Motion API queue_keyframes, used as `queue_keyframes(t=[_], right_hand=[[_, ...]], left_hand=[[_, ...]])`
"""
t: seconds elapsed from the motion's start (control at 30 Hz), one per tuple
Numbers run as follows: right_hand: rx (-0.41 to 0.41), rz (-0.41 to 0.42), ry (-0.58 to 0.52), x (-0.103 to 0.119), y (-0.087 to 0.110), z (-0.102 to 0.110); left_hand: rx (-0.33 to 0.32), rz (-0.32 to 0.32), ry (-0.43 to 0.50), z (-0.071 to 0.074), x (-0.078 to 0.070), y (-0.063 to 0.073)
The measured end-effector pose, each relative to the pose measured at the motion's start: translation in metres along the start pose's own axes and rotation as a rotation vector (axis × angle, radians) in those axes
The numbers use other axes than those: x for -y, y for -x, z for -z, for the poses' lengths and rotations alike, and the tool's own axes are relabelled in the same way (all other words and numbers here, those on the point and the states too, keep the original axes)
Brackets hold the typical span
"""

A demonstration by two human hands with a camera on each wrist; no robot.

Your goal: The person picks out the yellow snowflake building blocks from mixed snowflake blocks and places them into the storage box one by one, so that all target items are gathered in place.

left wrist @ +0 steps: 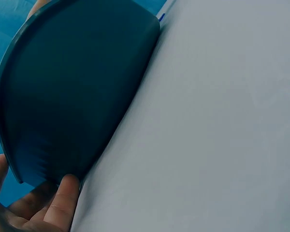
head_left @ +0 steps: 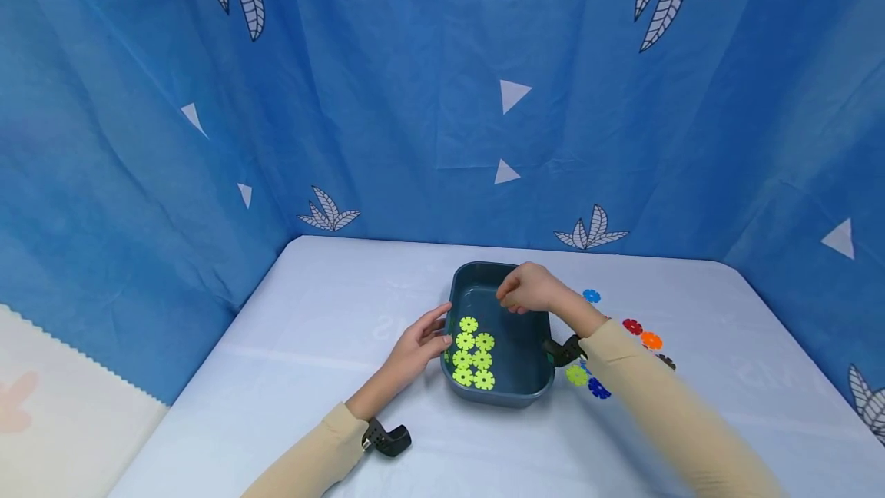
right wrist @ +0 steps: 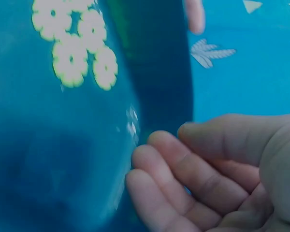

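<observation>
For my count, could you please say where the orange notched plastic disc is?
In the head view, the orange disc lies on the white table, right of the teal rectangular tray, beside the red notched disc.

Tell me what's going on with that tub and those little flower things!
A person's left hand rests against the side of a dark tub. Their right hand is over it, fingers curled; I can't tell if it holds anything. Yellow-green flower discs lie grouped inside, while discs in several colors are on the table, to the right.
</observation>
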State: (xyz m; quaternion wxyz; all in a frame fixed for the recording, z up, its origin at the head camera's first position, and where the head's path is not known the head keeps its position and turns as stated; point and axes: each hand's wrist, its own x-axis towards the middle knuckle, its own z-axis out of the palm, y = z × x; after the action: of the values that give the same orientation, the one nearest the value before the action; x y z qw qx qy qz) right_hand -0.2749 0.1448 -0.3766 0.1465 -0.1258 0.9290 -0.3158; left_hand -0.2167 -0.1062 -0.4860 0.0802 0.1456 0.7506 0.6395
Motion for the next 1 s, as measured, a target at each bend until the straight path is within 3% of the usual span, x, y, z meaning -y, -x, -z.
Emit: queue_keyframes(t=[0.17,0.4,0.73,1.0], right_hand=[[-0.021,-0.020,-0.023,-0.015,0.012,0.026],[-0.081,-0.111,-0.057,-0.046,0.031,0.050],[-0.064,-0.200,-0.051,-0.101,0.059,0.046],[-0.069,-0.226,-0.008,-0.123,0.076,0.041]], left_hand=[[-0.002,0.003,-0.007,0.000,-0.001,0.000],[0.001,0.001,-0.004,-0.001,-0.001,0.000],[-0.003,0.004,-0.005,-0.001,-0.001,0.001],[0.005,0.000,-0.007,0.001,-0.001,0.001]])
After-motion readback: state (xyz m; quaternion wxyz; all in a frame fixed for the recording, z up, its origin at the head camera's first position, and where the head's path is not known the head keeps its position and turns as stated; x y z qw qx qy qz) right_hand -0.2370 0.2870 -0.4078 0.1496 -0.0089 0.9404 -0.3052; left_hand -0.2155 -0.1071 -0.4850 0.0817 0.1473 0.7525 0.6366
